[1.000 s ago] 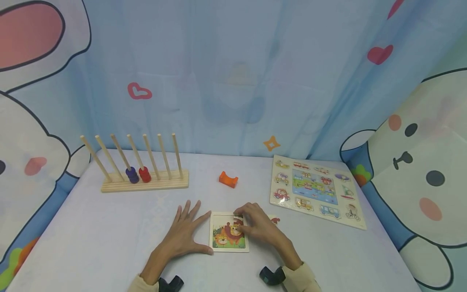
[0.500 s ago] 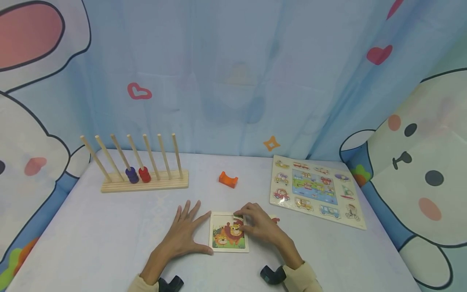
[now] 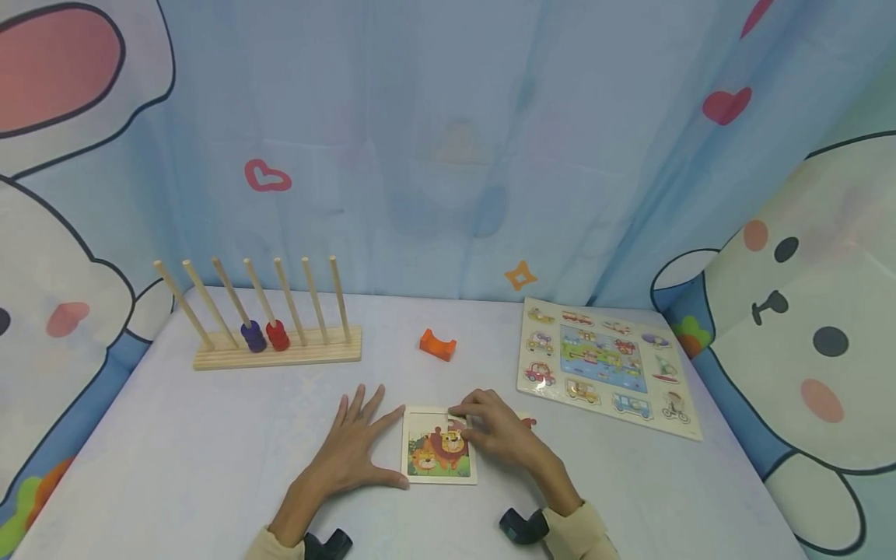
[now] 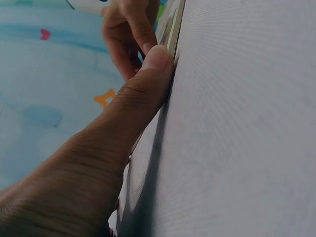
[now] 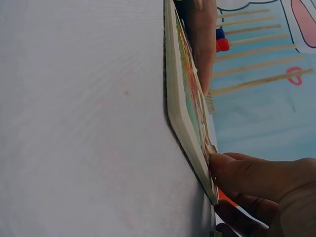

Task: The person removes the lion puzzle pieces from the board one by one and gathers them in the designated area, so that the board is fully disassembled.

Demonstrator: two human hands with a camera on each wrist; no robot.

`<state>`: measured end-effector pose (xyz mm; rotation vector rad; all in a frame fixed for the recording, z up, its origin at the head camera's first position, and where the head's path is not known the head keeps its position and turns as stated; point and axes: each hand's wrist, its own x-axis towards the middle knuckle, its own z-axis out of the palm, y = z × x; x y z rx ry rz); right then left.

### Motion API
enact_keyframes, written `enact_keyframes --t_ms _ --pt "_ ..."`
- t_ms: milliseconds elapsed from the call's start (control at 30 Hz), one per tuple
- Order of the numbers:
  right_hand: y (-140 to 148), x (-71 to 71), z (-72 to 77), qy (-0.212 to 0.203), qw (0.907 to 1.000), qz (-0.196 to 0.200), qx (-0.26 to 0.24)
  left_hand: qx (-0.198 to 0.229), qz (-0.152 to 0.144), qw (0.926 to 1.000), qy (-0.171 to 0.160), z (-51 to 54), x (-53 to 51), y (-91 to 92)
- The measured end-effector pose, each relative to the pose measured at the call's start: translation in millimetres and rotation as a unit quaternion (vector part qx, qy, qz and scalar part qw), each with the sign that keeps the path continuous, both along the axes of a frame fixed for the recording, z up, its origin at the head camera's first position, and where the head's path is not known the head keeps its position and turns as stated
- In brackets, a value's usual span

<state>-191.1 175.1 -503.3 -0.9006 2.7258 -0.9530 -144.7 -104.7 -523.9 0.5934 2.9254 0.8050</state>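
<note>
A small lion jigsaw puzzle in a pale wooden frame (image 3: 439, 479) lies flat on the white table. Its upper part shows bare wood. My left hand (image 3: 357, 449) rests beside it with fingers spread, the thumb touching the lower left corner. At the upper right corner, my right hand (image 3: 500, 428) pinches a puzzle piece (image 3: 456, 425) between thumb and fingers, against the tray; the fingers partly cover it. In the right wrist view the right thumb (image 5: 237, 170) presses at the puzzle's edge. Behind the right hand another reddish piece (image 3: 530, 423) is partly hidden.
A wooden peg stand (image 3: 280, 356) with blue and red beads stands at the back left. An orange curved block (image 3: 438, 344) lies behind the puzzle. To the back right is a larger vehicle puzzle board (image 3: 609, 381). A blue printed curtain (image 3: 434, 155) hangs behind the table.
The right thumb has shifted slightly to the right, uncovering more of the lion picture. The left hand and the wooden frame have stayed nearly where they were.
</note>
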Motion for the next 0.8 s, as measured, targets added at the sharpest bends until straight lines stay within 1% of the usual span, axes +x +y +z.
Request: enact_keyframes --t_ms 233,333,500,633,800 --pt "-0.2 0.2 2.5 -0.005 0.9999 -0.009 -0.002 0.0 0.001 1.0 -0.002 -0.4 -0.6 -0.1" --pt "0.1 0.2 2.7 -0.001 1.0 -0.009 -0.002 -0.002 0.001 1.0 -0.001 -0.9 -0.3 -0.2" --pt "4.2 0.4 2.6 0.001 0.9995 -0.024 -0.022 0.001 0.002 1.0 -0.001 -0.9 0.1 -0.1" --pt "13.4 1.3 5.2 0.005 0.9981 -0.042 -0.044 0.003 0.001 1.0 0.001 -0.7 -0.2 0.1" --pt "34.3 1.9 8.7 -0.001 0.9964 -0.064 -0.055 0.006 -0.002 1.0 0.004 1.0 0.4 -0.2"
